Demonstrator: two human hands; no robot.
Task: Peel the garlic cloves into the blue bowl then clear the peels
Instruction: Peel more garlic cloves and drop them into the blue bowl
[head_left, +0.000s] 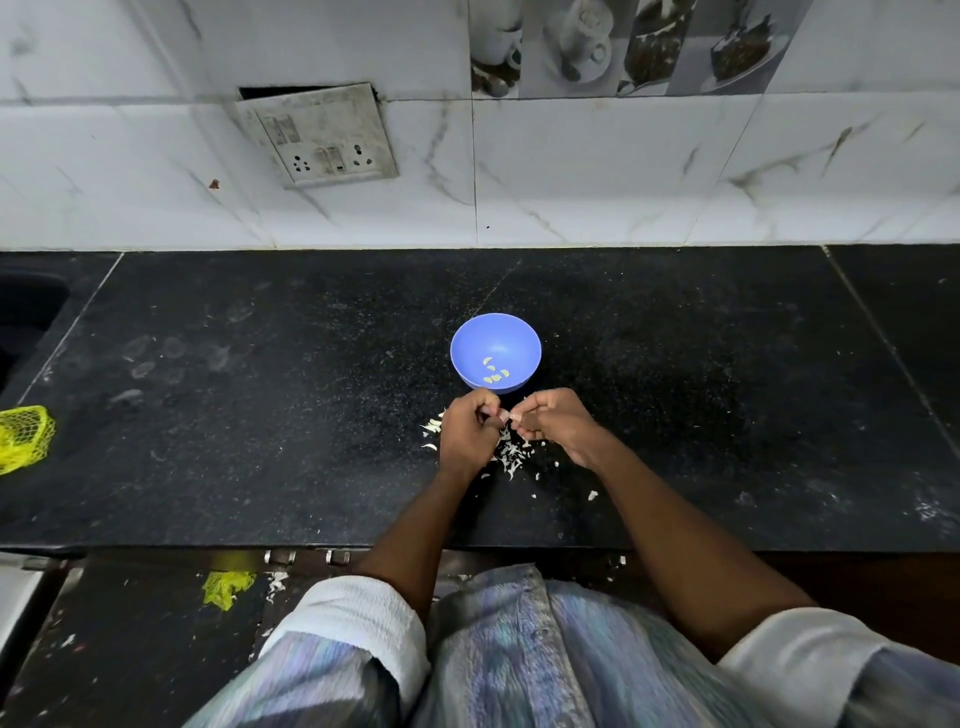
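A blue bowl (470, 340) stands on the black counter with several peeled garlic cloves (494, 371) at its bottom. Just in front of it my left hand (466, 434) and my right hand (557, 422) meet, fingertips together, pinching a small garlic clove (506, 415) between them; the clove is mostly hidden by the fingers. White garlic peels (511, 456) lie scattered on the counter under and around both hands.
The black stone counter (260, 415) runs to a tiled wall with a socket plate (317, 136). A yellow mesh bag (23, 437) lies at the left edge, near a dark sink (26, 317). A yellow scrap (226, 587) and peels lie on the floor.
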